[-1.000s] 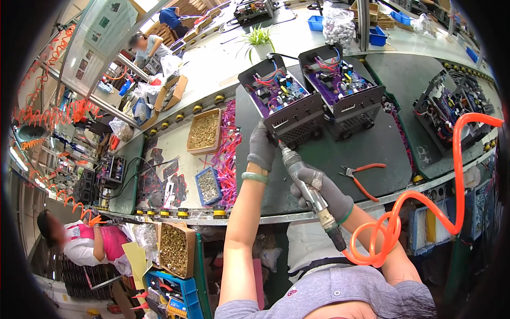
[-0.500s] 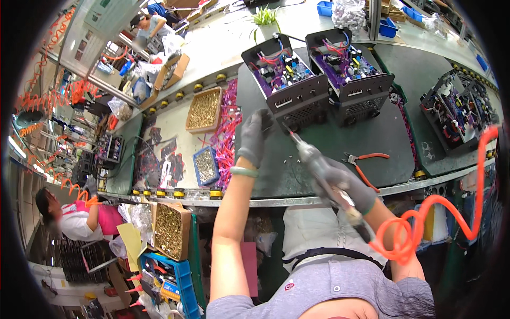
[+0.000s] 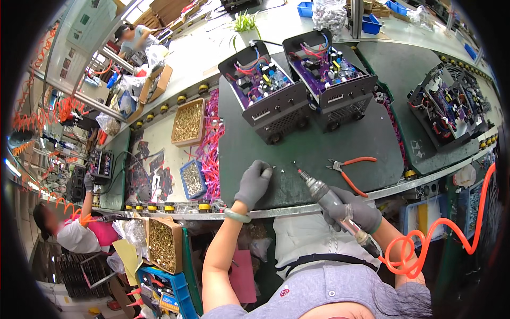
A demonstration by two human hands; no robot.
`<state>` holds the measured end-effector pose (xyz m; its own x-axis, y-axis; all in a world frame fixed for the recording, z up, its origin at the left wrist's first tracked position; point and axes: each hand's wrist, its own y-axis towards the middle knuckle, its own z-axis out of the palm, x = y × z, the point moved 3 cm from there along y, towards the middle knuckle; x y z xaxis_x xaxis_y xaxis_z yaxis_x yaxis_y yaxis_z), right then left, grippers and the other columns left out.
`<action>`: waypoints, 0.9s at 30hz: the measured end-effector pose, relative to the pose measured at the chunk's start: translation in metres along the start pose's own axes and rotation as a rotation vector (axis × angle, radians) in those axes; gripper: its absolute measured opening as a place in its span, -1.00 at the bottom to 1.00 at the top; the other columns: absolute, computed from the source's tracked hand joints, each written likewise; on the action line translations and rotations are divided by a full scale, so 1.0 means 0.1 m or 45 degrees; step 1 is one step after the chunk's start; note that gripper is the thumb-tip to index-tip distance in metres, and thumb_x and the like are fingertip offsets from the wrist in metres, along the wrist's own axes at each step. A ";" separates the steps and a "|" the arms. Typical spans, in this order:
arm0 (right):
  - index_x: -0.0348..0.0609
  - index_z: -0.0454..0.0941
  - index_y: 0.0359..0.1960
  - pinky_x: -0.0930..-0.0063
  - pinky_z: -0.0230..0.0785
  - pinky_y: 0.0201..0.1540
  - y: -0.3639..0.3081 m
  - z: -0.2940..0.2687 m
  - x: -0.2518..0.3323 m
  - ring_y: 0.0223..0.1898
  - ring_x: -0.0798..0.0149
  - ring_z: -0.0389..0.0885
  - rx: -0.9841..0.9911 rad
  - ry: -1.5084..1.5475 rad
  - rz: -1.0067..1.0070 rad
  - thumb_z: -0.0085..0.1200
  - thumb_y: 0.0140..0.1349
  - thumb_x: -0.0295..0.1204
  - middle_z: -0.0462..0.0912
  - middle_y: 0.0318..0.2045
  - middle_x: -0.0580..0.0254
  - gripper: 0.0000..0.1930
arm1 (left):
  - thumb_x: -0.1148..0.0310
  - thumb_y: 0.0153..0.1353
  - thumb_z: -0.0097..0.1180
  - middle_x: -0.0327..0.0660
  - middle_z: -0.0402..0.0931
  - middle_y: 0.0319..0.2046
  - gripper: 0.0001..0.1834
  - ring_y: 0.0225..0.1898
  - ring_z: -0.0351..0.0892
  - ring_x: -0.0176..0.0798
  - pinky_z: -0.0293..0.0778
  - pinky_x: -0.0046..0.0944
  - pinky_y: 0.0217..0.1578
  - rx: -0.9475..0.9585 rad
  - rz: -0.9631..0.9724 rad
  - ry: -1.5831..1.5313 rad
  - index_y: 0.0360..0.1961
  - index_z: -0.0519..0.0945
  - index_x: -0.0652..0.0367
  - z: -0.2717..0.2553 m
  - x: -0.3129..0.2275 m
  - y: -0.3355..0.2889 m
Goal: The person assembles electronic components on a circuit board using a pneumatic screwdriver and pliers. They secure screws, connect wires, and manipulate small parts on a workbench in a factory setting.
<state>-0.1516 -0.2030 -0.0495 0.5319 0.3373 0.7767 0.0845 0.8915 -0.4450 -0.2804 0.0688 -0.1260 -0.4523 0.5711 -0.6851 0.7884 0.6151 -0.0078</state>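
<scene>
My right hand [image 3: 357, 211], in a grey glove, is wrapped round an air screwdriver [image 3: 326, 196]. Its bit points up and left, just over the dark green mat [image 3: 239, 139]. My left hand [image 3: 253, 184], gloved too, hovers at the mat's near edge with thumb and fingers pinched. A tiny light speck shows at its fingertips, too small to name. A few small loose bits, perhaps screws, lie between the hands. Beyond them two black metal housings [image 3: 281, 112] [image 3: 346, 91] stand side by side, open on top, with purple circuit boards inside.
Cutting pliers [image 3: 351, 175] with orange handles lie right of the screwdriver. An orange coiled air hose [image 3: 442, 223] loops at the right. Another open housing [image 3: 449, 109] stands far right. Trays of brass screws [image 3: 188, 122] and silver screws [image 3: 193, 179] stand left. A co-worker [image 3: 79, 234] is at far left.
My left hand has drawn back from the left housing toward the near edge, its fingers now pinched. The screwdriver has come away from the housings, nearer to me. The view has shifted.
</scene>
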 end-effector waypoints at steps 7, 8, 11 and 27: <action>-0.29 0.30 0.18 0.58 0.41 -0.54 -0.05 0.23 0.30 -0.58 0.45 0.53 0.140 -0.001 -0.062 0.34 -0.12 -0.05 0.49 -0.52 0.28 -0.14 | 0.41 0.43 -0.07 -0.21 0.53 -0.41 -0.86 -0.52 0.51 -0.41 0.36 -0.47 -0.62 0.174 -0.384 -1.476 -0.07 0.45 0.21 -0.29 -0.86 -0.04; -0.29 0.29 0.18 0.57 0.41 -0.54 -0.06 0.23 0.30 -0.57 0.45 0.53 0.156 -0.002 -0.062 0.34 -0.12 -0.04 0.49 -0.52 0.27 -0.14 | 0.39 0.44 -0.06 -0.21 0.52 -0.41 -0.85 -0.54 0.50 -0.42 0.35 -0.48 -0.63 0.164 -0.393 -1.475 -0.08 0.46 0.21 -0.31 -0.95 -0.04; -0.27 0.28 0.19 0.57 0.42 -0.53 -0.10 0.19 0.29 -0.57 0.45 0.54 0.160 0.023 -0.094 0.36 -0.11 0.00 0.50 -0.48 0.27 -0.12 | 0.32 0.45 -0.03 -0.24 0.51 -0.46 -0.82 -0.61 0.44 -0.44 0.27 -0.50 -0.68 0.170 -0.396 -1.411 -0.11 0.46 0.22 -0.33 -1.10 -0.05; -0.16 0.29 0.26 0.45 0.51 -0.45 -0.10 -0.10 0.26 -0.44 0.27 0.68 0.137 -0.258 -0.122 0.28 0.12 -0.01 0.60 -0.41 0.18 -0.24 | 0.08 0.40 0.08 -0.35 0.36 -0.68 -0.67 -0.78 0.25 -0.50 0.11 -0.48 -0.80 0.281 -0.251 -1.132 -0.24 0.48 0.15 -0.16 -1.21 0.12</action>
<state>-0.1306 -0.2066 -0.0293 0.3452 0.2937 0.8914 0.0302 0.9458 -0.3233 -0.2228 0.0163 -0.0314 -0.1738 -0.2139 -0.9613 0.8339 0.4873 -0.2592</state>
